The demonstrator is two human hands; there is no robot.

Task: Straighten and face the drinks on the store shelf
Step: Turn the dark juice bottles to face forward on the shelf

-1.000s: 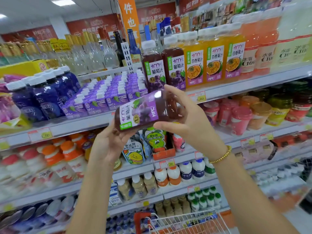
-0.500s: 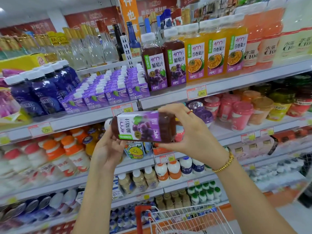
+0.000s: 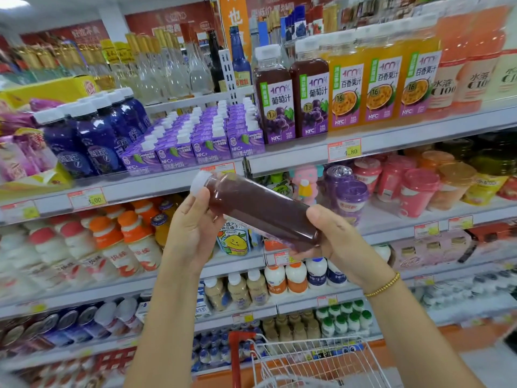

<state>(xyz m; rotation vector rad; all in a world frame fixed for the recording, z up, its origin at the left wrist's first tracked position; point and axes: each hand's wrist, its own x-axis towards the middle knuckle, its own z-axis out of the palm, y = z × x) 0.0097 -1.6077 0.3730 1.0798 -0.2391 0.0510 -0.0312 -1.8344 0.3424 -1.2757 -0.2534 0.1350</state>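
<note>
Bottle (image 3: pixel 260 208) of grape juice held in air before shelf (image 3: pixel 391 141), long axis tilted, cap up-left, base down-right. Left hand (image 3: pixel 193 231) fingers closed near cap; right hand (image 3: pixel 338 242) fingers closed round base. Label turned away. Matching row above right.

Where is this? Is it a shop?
Yes, most likely a supermarket's drinks aisle. Long shelves are packed with rows of juice bottles, price tags are clipped along the shelf edges, and a shopping cart stands below.
</note>
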